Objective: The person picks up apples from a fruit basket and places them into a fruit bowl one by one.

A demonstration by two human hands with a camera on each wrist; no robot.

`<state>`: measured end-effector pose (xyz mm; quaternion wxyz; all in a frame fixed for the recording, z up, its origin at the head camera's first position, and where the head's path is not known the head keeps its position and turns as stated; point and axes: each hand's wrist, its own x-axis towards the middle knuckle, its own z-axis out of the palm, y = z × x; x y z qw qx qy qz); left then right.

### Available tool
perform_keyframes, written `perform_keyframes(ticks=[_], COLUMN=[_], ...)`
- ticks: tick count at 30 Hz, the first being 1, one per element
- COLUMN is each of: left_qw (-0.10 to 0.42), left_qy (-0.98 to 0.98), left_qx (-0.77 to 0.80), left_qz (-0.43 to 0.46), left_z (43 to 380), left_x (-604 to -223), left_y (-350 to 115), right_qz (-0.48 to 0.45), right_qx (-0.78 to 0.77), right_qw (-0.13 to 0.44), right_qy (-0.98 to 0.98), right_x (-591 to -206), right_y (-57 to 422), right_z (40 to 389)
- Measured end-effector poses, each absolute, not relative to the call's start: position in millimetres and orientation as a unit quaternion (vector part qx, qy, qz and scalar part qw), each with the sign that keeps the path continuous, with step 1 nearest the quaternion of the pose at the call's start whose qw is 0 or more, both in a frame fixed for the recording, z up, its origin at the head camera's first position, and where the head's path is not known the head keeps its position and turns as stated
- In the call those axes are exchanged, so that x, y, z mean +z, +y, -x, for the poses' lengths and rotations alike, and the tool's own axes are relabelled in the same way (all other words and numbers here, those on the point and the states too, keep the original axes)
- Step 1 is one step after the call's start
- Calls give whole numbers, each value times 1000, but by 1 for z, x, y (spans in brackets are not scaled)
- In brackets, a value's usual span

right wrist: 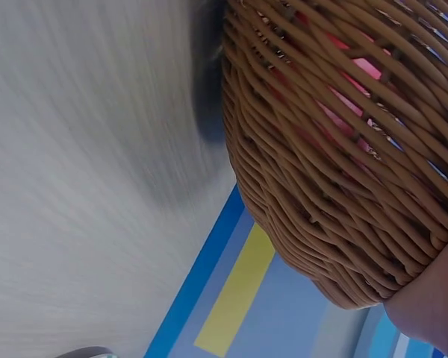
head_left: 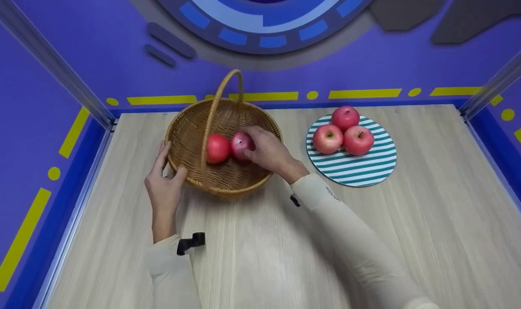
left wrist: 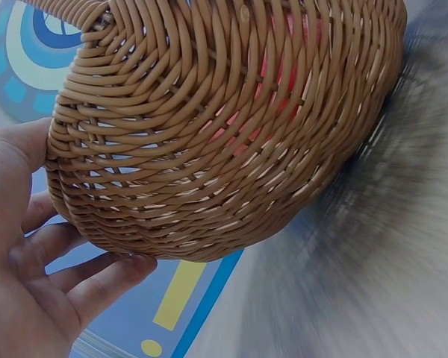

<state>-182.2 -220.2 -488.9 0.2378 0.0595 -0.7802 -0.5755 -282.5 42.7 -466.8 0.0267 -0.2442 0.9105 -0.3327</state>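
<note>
The right grip [head_left: 266, 149] is pinching a round dark-red apple [head_left: 239, 145] in a brown wicker basket [head_left: 186, 133], beside a bright-red apple [head_left: 219, 149] the arched handle [head_left: 218, 94] is partly hiding; the left grip [head_left: 166, 184] is clasping the rim [head_left: 230, 192]; a green-striped round plate [head_left: 363, 174] is bearing three pinkish-red apples [head_left: 358, 141] near the worktop's back edge [head_left: 290, 112]

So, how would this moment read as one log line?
left hand: holds basket; right hand: grips apple inside basket; beside it: another apple; striped plate: three apples

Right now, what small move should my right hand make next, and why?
Probably loosen your right hand around the darker fruit: it appears low inside the basket, right beside the brighter red fruit, and your left hand holds the basket's side.
</note>
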Motion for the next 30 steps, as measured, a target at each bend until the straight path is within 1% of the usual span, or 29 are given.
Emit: perform_keyframes(ticks=[6, 12, 22, 30], left_qw=[239, 244, 245, 235], left_qy=[-783, -783, -776, -774], left_qx=[-571, -570, -579, -586], left_qz=[-60, -58, -45, -52], left_z=[184, 183, 183, 183], left_x=[-490, -491, -489, -490], left_y=[-221, -220, -219, -219], right_qz=[285, 314, 301, 305], right_qx=[-331, -301, -215, -199], right_qw=[14, 30, 89, 81], right_qy=[899, 900, 925, 928], right_x=[-467, -468, -468, -469], right_y=[45, 47, 42, 42], right_z=[284, 284, 282, 281])
